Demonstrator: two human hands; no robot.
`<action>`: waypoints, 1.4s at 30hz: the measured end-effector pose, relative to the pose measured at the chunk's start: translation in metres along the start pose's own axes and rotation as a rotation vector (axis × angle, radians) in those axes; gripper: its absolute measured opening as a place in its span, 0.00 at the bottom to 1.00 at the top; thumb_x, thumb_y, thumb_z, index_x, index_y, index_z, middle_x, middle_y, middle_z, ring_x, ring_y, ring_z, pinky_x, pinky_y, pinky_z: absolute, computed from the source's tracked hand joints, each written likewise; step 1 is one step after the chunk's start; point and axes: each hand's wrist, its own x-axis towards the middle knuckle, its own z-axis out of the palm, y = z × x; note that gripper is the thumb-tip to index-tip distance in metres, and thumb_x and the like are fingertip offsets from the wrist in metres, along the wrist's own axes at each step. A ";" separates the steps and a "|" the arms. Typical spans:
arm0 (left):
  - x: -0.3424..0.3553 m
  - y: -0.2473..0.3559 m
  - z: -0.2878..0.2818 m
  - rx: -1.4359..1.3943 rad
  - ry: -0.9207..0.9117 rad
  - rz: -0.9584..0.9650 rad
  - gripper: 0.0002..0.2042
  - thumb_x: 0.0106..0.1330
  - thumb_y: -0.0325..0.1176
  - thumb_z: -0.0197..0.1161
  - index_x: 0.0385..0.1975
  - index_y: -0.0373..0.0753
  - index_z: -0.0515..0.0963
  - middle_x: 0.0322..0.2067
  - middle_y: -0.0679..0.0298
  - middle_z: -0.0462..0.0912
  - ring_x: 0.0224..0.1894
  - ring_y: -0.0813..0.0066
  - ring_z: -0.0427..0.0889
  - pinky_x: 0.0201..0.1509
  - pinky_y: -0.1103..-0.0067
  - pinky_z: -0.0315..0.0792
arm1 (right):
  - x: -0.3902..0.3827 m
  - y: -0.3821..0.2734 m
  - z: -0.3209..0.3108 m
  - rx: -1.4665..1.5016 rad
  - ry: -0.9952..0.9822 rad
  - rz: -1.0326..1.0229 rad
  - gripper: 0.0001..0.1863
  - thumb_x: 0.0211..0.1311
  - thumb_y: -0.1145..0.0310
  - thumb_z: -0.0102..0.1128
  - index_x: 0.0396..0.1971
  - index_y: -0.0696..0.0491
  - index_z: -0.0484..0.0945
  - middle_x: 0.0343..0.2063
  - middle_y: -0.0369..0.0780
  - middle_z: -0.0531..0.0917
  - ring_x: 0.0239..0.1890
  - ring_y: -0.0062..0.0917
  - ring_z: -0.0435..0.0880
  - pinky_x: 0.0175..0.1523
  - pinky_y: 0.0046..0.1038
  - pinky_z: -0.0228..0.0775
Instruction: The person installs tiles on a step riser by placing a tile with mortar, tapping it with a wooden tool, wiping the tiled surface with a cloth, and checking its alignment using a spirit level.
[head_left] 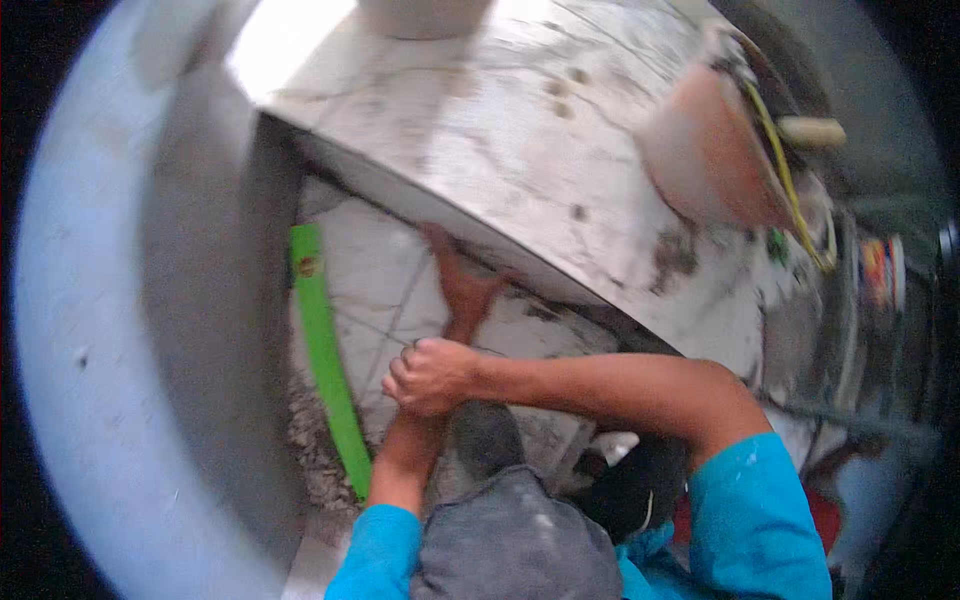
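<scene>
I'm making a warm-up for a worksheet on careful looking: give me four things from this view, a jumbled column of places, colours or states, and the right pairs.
Things:
1. Right hand
2. Long strip
3. Left sleeve
4. White-rimmed container

Descriptions:
A. Bright blue, near the lower edge of the picture
B. Toward the far right of the picture
C. Fingers curled, over the left forearm
D. Bright green, beside the grey wall

Right pairs: 1-C, 2-D, 3-A, 4-B
</scene>
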 end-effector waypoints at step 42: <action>0.028 0.028 -0.032 -0.105 -0.039 -0.239 0.46 0.43 0.46 0.76 0.61 0.35 0.58 0.58 0.49 0.64 0.63 0.54 0.60 0.69 0.67 0.50 | 0.170 0.130 -0.030 0.018 -0.571 0.253 0.13 0.54 0.67 0.48 0.30 0.56 0.81 0.31 0.50 0.83 0.32 0.43 0.84 0.34 0.42 0.76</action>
